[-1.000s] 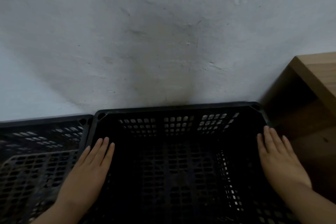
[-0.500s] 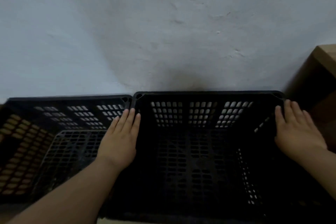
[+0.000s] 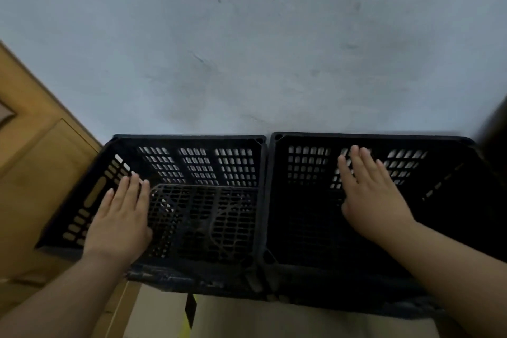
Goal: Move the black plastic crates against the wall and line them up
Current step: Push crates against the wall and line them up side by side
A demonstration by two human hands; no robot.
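Note:
Two black perforated plastic crates stand side by side, their back rims against the pale wall (image 3: pixel 247 49). The left crate (image 3: pixel 197 164) and the right crate (image 3: pixel 307 228) touch along their shared edge. My left hand (image 3: pixel 120 217) hovers flat, fingers together, over the left crate's left side. My right hand (image 3: pixel 367 192) is flat over the middle of the right crate. Neither hand holds anything; I cannot tell whether they touch the crates.
A wooden panel or door (image 3: pixel 35 167) runs along the left, beside the left crate. A light floor (image 3: pixel 274 318) with a black-and-yellow tape strip (image 3: pixel 189 310) lies in front of the crates. A dark object (image 3: pixel 493 129) shows at the right edge.
The view has swung left, bringing the left crate fully into sight. Both hands left the right crate's side rims: the left hand moved over the left crate, the right hand to the right crate's middle.

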